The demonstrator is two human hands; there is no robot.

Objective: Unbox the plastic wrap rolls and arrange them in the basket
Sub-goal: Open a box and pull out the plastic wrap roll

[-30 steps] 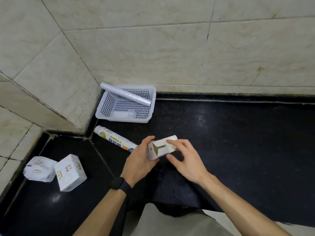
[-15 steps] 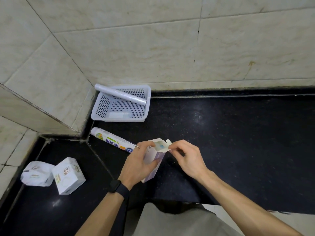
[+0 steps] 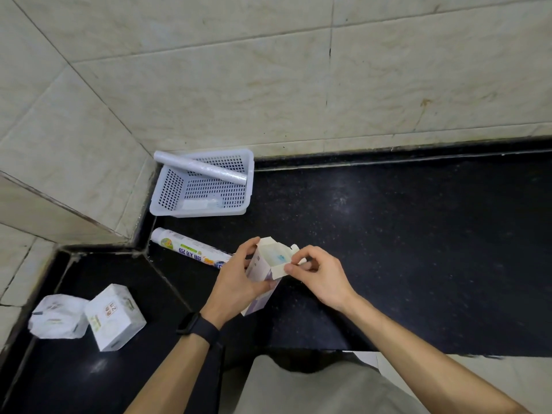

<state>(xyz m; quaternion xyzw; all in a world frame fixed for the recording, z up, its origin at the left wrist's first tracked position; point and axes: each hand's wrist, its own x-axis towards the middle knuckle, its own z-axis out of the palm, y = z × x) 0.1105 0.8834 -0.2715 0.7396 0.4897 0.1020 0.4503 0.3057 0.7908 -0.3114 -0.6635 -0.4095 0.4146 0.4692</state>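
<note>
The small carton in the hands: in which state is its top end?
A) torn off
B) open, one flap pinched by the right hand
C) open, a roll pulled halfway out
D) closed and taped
B: the left hand grips the carton, its top flaps stand open, and the right hand pinches one flap; nothing sticks out.

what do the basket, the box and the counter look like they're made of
Basket: likely moulded white plastic, smooth, faintly glossy; regular slots pierce its walls and floor.
Box: thin printed cardboard, matt; its flaps fold on creases, plain inside.
Counter: probably polished black stone or a lookalike; speckled, with soft light reflections.
</note>
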